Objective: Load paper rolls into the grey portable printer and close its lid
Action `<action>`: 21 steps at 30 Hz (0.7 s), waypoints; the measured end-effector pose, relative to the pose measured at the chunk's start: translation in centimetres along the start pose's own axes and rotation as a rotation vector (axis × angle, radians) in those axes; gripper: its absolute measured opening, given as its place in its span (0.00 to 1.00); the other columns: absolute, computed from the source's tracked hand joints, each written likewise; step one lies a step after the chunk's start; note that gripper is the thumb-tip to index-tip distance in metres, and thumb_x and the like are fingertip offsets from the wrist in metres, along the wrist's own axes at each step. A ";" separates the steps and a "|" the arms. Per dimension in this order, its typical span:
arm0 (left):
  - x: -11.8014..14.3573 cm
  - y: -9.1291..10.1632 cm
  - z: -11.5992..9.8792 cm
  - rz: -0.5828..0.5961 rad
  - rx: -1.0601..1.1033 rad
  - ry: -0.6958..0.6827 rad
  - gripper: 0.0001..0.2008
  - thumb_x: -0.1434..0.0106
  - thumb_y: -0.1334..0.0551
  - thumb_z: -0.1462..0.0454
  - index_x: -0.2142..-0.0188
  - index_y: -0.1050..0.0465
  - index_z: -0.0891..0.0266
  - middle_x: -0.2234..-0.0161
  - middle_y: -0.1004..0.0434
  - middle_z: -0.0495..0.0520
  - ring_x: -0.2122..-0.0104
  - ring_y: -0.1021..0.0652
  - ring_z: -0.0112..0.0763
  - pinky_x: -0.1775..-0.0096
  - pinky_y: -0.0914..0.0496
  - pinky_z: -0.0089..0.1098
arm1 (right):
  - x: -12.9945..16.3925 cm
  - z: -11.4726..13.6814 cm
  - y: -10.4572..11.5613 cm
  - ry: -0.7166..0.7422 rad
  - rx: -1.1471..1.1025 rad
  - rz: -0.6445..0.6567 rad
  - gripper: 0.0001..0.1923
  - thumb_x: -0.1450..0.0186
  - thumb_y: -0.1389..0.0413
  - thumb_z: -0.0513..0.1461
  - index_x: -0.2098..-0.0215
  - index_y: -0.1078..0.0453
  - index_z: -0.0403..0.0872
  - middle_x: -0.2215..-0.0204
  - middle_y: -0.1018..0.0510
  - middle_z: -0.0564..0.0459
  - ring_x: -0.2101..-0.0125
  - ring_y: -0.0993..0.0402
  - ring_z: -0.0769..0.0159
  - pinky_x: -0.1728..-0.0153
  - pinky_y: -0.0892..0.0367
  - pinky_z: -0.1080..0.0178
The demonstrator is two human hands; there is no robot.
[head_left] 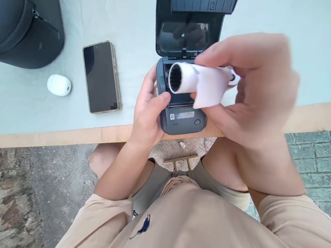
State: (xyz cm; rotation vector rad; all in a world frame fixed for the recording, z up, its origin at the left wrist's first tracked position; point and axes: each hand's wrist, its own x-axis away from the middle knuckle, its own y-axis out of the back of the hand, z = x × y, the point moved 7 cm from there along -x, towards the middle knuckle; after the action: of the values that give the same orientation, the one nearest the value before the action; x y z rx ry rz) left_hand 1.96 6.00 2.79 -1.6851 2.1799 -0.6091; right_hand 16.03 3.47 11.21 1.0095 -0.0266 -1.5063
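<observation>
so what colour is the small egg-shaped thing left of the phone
White, a smooth small egg-shaped object lying on the pale green table cover; head view.

No words or numbers are legible anywhere in your view. The printer [181, 117] has a pale label strip on its front, its print too small to make out, with a small round button symbol beside it. Your shirt [203, 226] carries a small dark embroidered horse-and-rider emblem, without lettering.

paper roll [186, 79]: white, horizontal, loose flap hanging | printer [181, 102]: dark, lid open, at table edge
</observation>
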 end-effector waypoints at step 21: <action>0.0 0.8 0.6 0.080 -0.191 0.002 0.36 0.47 0.28 0.56 0.41 0.40 0.55 0.42 0.30 0.59 0.40 0.27 0.52 0.43 0.28 0.44 | -0.1 1.1 1.4 0.095 0.114 -0.114 0.06 0.37 0.42 0.43 0.65 0.29 0.48 0.64 0.20 0.57 0.55 0.22 0.62 0.51 0.31 0.56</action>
State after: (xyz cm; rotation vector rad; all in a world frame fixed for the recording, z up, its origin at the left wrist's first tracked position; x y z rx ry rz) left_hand 1.59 6.07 1.86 -1.6782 2.3589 -0.3918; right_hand 16.53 2.66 12.74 1.1905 0.0133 -1.5723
